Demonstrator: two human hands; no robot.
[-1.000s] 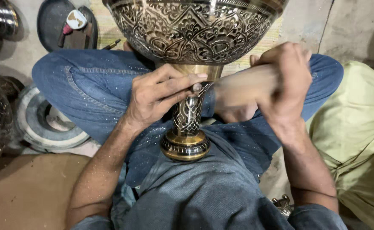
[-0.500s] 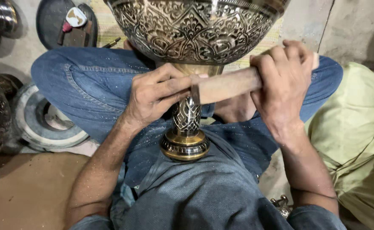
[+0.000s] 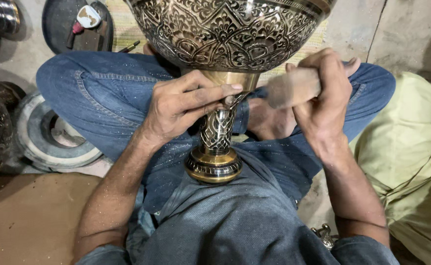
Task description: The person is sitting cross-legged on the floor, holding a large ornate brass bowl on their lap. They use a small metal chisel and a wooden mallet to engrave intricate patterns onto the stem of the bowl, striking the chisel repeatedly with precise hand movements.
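The left hand (image 3: 183, 110) pinches a thin tool against the stem of the big carved metal goblet (image 3: 225, 59), while the right hand (image 3: 323, 98) fingers wrap tight around a blurry wooden mallet (image 3: 291, 88) just beside it.

Single head-worn view, looking steeply down, close over lap (image 3: 235, 221) and floor (image 3: 34, 230)

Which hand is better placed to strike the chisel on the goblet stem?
Right hand, probably: it grips the wooden mallet beside the chisel. Left hand is occupied pinching that chisel against the goblet stem.
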